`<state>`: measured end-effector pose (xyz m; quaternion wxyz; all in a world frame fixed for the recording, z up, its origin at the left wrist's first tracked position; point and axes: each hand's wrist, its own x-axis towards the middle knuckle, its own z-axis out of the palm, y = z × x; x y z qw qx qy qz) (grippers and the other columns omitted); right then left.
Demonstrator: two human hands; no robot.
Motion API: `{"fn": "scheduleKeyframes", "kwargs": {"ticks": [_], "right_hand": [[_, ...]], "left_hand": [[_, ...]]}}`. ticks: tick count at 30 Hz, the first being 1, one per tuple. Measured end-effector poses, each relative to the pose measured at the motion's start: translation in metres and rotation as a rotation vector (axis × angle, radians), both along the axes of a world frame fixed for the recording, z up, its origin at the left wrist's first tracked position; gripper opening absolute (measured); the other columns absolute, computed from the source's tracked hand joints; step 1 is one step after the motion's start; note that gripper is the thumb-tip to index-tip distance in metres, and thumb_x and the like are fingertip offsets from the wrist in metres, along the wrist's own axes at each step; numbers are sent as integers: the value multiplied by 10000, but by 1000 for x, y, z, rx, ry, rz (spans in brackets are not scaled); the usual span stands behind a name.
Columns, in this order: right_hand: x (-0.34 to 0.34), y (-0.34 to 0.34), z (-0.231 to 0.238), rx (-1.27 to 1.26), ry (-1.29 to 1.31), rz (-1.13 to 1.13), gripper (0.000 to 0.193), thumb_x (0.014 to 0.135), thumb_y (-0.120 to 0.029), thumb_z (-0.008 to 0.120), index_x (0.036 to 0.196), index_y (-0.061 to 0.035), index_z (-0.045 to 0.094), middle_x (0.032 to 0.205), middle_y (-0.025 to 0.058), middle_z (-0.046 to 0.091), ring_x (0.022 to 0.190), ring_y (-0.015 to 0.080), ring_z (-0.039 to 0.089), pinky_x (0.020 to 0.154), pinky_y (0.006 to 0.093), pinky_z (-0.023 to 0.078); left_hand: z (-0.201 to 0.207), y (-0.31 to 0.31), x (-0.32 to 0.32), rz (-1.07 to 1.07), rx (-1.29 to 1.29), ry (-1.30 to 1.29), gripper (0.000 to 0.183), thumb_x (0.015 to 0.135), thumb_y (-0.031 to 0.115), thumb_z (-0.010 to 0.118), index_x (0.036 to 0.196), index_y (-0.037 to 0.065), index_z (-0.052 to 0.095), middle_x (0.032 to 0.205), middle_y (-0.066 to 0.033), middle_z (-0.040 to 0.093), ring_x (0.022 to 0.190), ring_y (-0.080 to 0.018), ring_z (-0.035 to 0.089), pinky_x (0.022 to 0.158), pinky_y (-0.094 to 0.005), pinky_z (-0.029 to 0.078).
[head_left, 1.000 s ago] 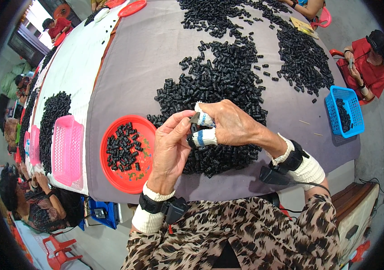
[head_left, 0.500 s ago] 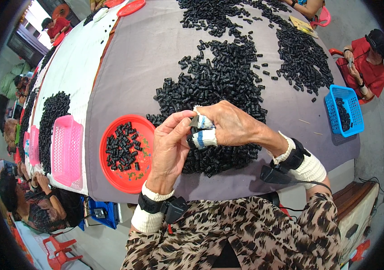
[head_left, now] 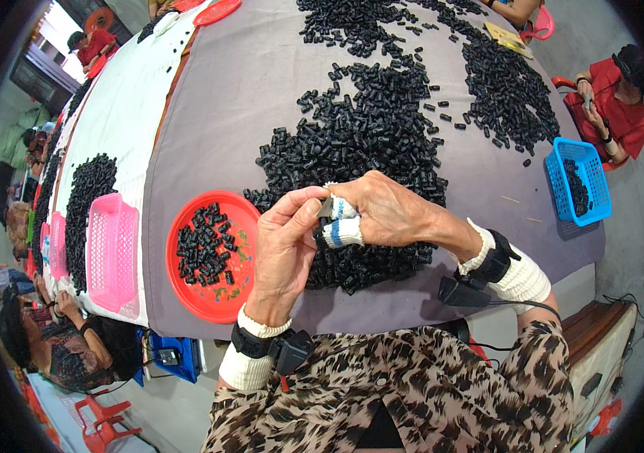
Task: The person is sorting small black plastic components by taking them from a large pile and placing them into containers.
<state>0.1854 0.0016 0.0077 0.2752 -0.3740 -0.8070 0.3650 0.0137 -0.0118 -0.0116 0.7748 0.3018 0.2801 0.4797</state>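
Above the near edge of a heap of small black cylindrical parts (head_left: 352,136), my two hands meet. My left hand (head_left: 280,245) is closed, thumb and forefinger pinched together; what lies between them is hidden. My right hand (head_left: 393,208) is closed, with white cloth wraps (head_left: 346,231) striped in blue on its fingers. A thin greyish flat piece (head_left: 326,207) shows between the right fingers, beside the left fingertips. Left of my left hand sits a round red tray (head_left: 212,308) with black parts (head_left: 202,245) inside.
A pink basket (head_left: 112,260) stands left of the tray on white cloth. At the right table edge is a blue basket (head_left: 597,181) holding black parts. More black parts (head_left: 507,90) spread at far right. A person in red (head_left: 616,109) sits there; others sit along the left.
My hands stay together in nearly the same place, with only a slight shift at the fingers. The whole view has shifted very slightly.
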Motion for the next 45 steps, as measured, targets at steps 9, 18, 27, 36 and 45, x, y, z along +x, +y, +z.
{"fn": "scheduleKeyframes", "kwargs": {"ticks": [9,18,27,36,45], "right_hand": [[3,-4,3,-17,81,-53,335,716,-301,670,762,10,554,629,151,578,568,299,581,540,372,440],[2,-1,8,52,43,-66,290,678,-224,707,756,-2,536,636,105,545,549,227,544,523,341,417],[0,0,8,1,48,-63,339,689,-285,667,697,22,524,619,176,565,553,323,567,527,380,426],[2,-1,-2,39,-1,-43,287,724,-213,670,759,15,500,625,136,539,520,262,524,493,354,391],[2,-1,4,62,62,-49,343,713,-298,643,687,15,505,600,175,550,554,331,567,517,389,417]], "left_hand": [[-4,1,1,-47,-21,-181,206,870,90,553,1046,-17,570,932,-71,626,844,-131,601,789,-274,484],[-5,1,1,-63,-44,-213,218,877,95,542,1062,-20,553,957,-94,620,869,-158,606,783,-295,504],[-7,2,0,-58,-21,-183,206,872,82,546,1049,-22,564,955,-91,619,874,-154,602,798,-295,501],[-7,1,1,-40,-1,-132,197,873,83,546,1040,-20,571,949,-82,621,858,-134,600,780,-273,497],[0,-1,3,-28,0,-81,193,874,83,546,1036,-19,573,941,-73,624,830,-119,597,761,-253,491]]}}
